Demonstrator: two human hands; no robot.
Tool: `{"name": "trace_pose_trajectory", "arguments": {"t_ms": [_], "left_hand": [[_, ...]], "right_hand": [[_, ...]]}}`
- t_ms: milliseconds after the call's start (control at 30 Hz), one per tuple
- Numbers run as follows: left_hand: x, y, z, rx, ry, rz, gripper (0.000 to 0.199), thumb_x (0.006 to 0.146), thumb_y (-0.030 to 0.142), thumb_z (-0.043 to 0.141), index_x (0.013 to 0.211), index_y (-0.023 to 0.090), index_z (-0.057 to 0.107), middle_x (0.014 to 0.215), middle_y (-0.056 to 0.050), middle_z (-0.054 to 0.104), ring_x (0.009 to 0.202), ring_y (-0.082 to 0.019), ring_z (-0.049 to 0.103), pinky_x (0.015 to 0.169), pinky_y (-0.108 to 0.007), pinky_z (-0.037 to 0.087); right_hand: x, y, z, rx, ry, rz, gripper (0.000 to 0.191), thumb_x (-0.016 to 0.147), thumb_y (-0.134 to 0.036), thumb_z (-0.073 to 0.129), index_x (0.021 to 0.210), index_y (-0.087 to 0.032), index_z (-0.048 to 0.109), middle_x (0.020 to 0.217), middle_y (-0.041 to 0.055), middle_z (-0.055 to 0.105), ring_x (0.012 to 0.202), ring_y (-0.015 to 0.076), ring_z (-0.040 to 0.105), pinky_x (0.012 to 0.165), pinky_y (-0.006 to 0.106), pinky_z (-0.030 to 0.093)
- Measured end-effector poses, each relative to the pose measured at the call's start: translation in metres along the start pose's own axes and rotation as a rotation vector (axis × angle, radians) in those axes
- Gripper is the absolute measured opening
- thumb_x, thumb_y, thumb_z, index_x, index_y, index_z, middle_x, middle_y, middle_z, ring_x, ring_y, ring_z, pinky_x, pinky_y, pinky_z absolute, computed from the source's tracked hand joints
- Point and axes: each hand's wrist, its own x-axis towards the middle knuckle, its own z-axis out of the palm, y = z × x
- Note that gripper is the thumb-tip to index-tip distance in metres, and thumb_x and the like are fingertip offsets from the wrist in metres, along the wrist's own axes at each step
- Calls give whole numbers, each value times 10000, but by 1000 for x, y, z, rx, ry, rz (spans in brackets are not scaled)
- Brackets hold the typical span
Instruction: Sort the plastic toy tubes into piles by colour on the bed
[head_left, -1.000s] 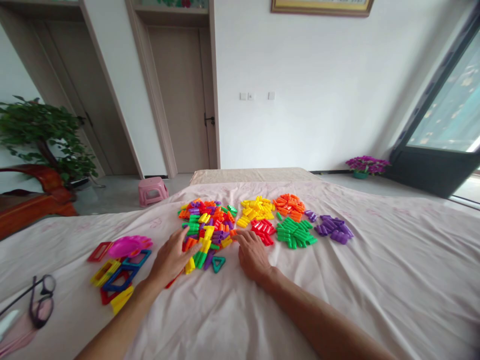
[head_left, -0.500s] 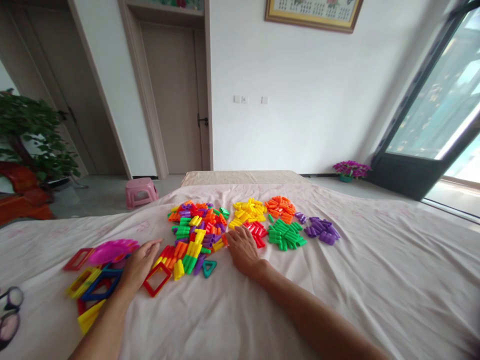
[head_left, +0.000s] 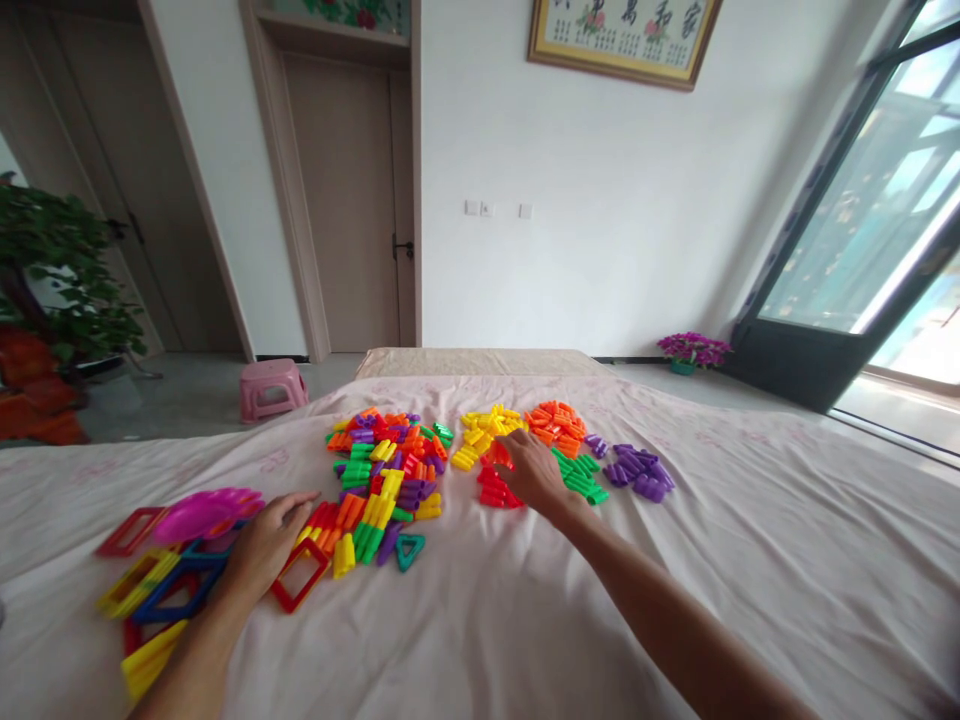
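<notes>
My left hand [head_left: 264,545] rests palm down on the cloth, fingers apart and holding nothing. It lies between a magenta plate-like piece [head_left: 202,515] and a mixed pile of coloured plastic tube blocks [head_left: 382,480]. My right hand [head_left: 534,470] hangs over the red tube blocks [head_left: 496,492], its bent fingers closed on an orange tube block [head_left: 498,456], partly hidden by the fingers and blurred. Around this hand lie the yellow blocks [head_left: 484,430], orange blocks [head_left: 555,425], green blocks [head_left: 581,475] and purple blocks [head_left: 641,470], grouped by colour.
By my left forearm lie square frames, a blue one [head_left: 180,590] and a yellow one [head_left: 139,580] among them. A red frame [head_left: 300,575] and a teal triangle [head_left: 409,551] sit before the mixed pile. A pink stool [head_left: 272,390] stands beyond the cloth-covered table [head_left: 465,640].
My right hand has moved right, from the edge of the mixed pile to above the red blocks, carrying the orange block. My left hand stays beside the mixed pile. The view has tilted up slightly.
</notes>
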Motion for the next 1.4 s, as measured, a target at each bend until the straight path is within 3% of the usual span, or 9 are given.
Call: {"name": "trace_pose_trajectory", "arguments": {"t_ms": [200, 333, 467, 600, 867, 1133, 1300, 1400], "left_hand": [[-1, 3, -1, 31, 28, 29, 413, 827, 463, 490, 1072, 233, 732, 1133, -43, 748, 1074, -240, 680, 896, -310, 526], [0, 1, 0, 28, 21, 42, 425, 837, 465, 482, 1086, 221, 725, 1154, -58, 741, 1108, -243, 665, 962, -323, 497], [1, 0, 0, 34, 19, 25, 430, 840, 474, 479, 1089, 227, 728, 1157, -51, 740, 1102, -243, 668, 970, -326, 496], [1, 2, 0, 55, 38, 26, 422, 833, 477, 478, 1060, 239, 742, 1143, -38, 745, 1085, -237, 677, 954, -313, 508], [5, -5, 2, 79, 31, 18, 434, 819, 505, 493, 1064, 244, 740, 1156, -39, 741, 1106, -245, 670, 962, -321, 511], [4, 1, 1, 64, 46, 25, 389, 787, 500, 516, 993, 275, 758, 1076, -12, 767, 1029, -248, 698, 938, -320, 529], [3, 1, 1, 73, 63, 21, 381, 773, 502, 524, 979, 283, 759, 1078, -8, 767, 1026, -248, 700, 918, -309, 538], [5, -4, 2, 83, 51, 18, 387, 790, 501, 513, 1001, 283, 753, 1110, -8, 758, 1070, -243, 684, 930, -307, 530]], "right_hand": [[37, 103, 14, -50, 73, 303, 459, 897, -311, 549, 1339, -189, 584, 1285, 138, 583, 1168, 285, 547, 934, 344, 431], [47, 141, 25, -17, 50, 336, 501, 886, -278, 543, 1382, -209, 559, 1383, 124, 543, 1207, 277, 540, 986, 347, 423], [54, 149, 40, -70, -37, 155, 569, 868, -248, 554, 1432, -302, 502, 1506, 41, 449, 1358, 277, 400, 1096, 412, 338], [65, 148, 52, -130, -172, 39, 576, 879, -241, 549, 1444, -327, 482, 1548, 22, 396, 1432, 277, 273, 1159, 481, 222], [79, 168, 61, -133, -214, -37, 486, 937, -271, 515, 1423, -294, 509, 1497, 62, 462, 1420, 264, 285, 1162, 478, 215], [86, 190, 55, -168, -159, 4, 456, 936, -291, 545, 1392, -304, 543, 1492, 44, 476, 1424, 244, 303, 1170, 429, 214], [70, 181, 35, -79, 9, 128, 404, 970, -248, 419, 1325, -267, 611, 1368, 44, 595, 1238, 216, 507, 1056, 333, 369], [54, 173, 22, -84, -33, 193, 367, 935, -269, 460, 1229, -273, 680, 1264, 55, 651, 1169, 234, 550, 973, 322, 417]]}}
